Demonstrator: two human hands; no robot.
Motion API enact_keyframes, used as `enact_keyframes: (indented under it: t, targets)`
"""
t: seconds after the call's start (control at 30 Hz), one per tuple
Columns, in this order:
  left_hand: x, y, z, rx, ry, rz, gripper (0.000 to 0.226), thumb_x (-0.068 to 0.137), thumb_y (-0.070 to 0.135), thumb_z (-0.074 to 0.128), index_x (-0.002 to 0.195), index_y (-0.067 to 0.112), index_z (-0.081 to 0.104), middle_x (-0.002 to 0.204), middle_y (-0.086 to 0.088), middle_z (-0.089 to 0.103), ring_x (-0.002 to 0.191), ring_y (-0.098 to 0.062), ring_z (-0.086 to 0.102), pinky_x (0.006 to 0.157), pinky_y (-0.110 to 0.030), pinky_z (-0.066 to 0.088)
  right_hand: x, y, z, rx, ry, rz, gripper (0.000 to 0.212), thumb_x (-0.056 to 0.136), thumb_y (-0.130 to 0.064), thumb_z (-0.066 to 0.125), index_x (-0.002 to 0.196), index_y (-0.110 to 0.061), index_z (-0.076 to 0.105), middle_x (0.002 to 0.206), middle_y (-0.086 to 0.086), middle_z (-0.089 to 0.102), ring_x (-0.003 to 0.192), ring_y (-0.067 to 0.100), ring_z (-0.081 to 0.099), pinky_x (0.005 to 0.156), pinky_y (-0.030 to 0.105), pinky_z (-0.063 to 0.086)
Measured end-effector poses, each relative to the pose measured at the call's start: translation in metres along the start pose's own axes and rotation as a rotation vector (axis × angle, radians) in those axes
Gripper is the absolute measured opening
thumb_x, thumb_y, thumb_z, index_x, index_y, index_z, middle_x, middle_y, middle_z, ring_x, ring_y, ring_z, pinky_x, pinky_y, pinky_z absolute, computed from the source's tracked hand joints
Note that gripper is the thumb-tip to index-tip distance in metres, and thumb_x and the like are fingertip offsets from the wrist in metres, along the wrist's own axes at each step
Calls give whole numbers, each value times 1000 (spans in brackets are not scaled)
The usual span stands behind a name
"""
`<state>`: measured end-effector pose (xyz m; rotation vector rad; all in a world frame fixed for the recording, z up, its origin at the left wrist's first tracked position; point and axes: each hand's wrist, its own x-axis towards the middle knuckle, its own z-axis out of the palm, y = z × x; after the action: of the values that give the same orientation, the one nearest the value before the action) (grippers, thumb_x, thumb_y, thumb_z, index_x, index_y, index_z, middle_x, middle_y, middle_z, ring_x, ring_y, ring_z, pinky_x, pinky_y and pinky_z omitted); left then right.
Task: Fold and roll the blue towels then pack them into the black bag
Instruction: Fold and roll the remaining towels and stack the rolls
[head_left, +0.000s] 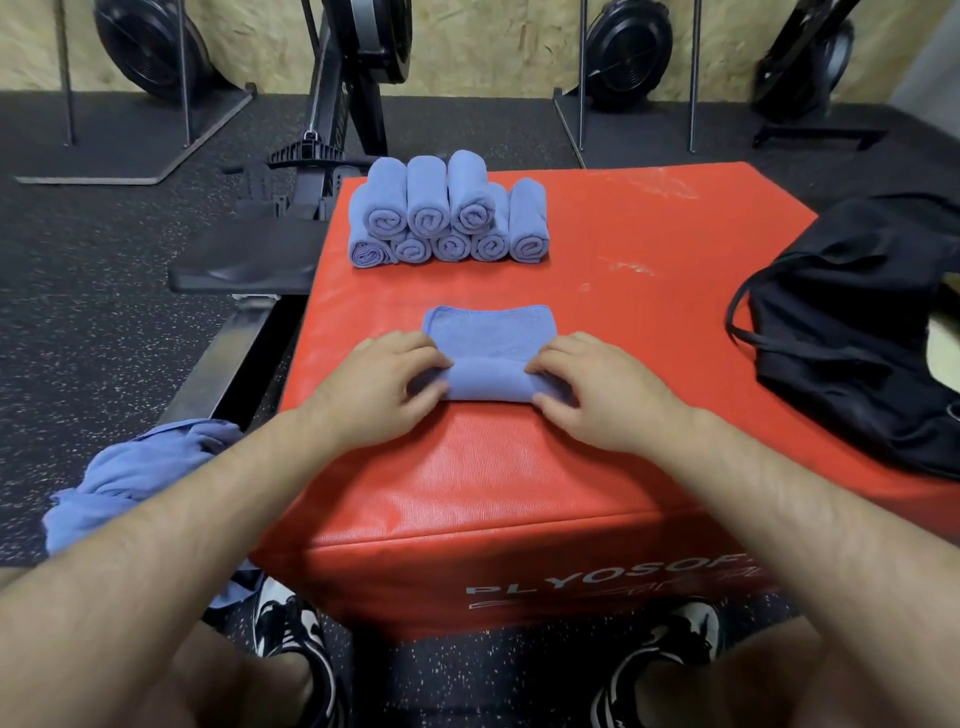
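A folded blue towel (488, 332) lies on the red foam box (649, 244), its near end rolled into a thick tube. My left hand (384, 384) grips the left end of the roll, fingers and thumb curled round it. At the right end my right hand (597, 387) holds the roll the same way. Several finished towel rolls (449, 213) are stacked in two rows at the box's far left. The black bag (857, 322) slumps on the right side of the box.
A heap of loose blue towels (140, 473) lies on my left knee by the box. A rowing machine rail and seat (244, 265) stand to the left. More black machines line the far wall. My shoes (291, 629) touch the box's front.
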<state>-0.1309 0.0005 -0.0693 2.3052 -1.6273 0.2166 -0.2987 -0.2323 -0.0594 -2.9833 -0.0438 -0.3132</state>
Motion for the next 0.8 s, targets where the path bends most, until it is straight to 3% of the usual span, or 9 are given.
enact_keyframes:
  t: [0.1,0.2,0.3,0.43,0.53,0.63,0.73,0.8]
  targets:
    - [2,-5,3,22,-100,-38,51,85,53,66,126,24,59,120,6,59,112,-19,55,83,-38,44,2,3,1,-5,-58,20,40,83,-33,69,120,-21,59,116,-1,62,109,25,56,93,42,47]
    - [8,-5,0,-58,-71,-72,44,86,42,68,124,21,62,119,5,63,116,-20,57,87,-36,40,5,2,-5,108,-40,69,37,84,-26,70,119,-22,58,115,0,65,108,25,58,93,41,47]
    - [9,-3,-7,-136,-116,-154,39,87,35,72,123,24,61,120,8,66,116,-12,58,95,-32,32,6,2,-14,238,-134,125,34,83,-28,70,112,-26,52,109,-5,66,100,22,62,88,41,49]
    - [6,0,-14,-264,-196,-203,31,82,47,57,106,29,63,105,16,68,103,-9,60,105,-40,31,5,5,-24,357,-265,189,25,81,-28,73,100,-31,58,99,-8,66,94,18,62,89,39,50]
    - [7,-1,-9,-247,-166,-199,34,84,47,49,104,27,67,100,15,62,99,-12,49,99,-43,35,7,8,-20,319,-241,178,18,84,-26,70,101,-26,64,102,-4,66,99,19,56,94,38,45]
    - [10,-1,-2,-209,-28,-123,38,90,48,45,111,28,69,104,12,55,97,-8,40,91,-39,39,9,11,-13,228,-88,74,20,86,-24,68,106,-20,68,110,-5,59,100,17,46,97,33,41]
    - [15,5,-2,-149,66,-2,25,92,24,49,107,30,67,105,13,58,98,-15,50,80,-37,39,11,6,-15,221,30,10,18,86,-15,63,101,-25,64,102,-10,55,93,16,50,89,35,45]
    - [17,8,-2,-71,63,37,25,91,23,49,106,31,67,106,14,60,100,-16,56,77,-37,40,9,2,-16,126,45,-26,13,86,-19,62,98,-26,62,98,-10,56,90,17,52,84,40,47]
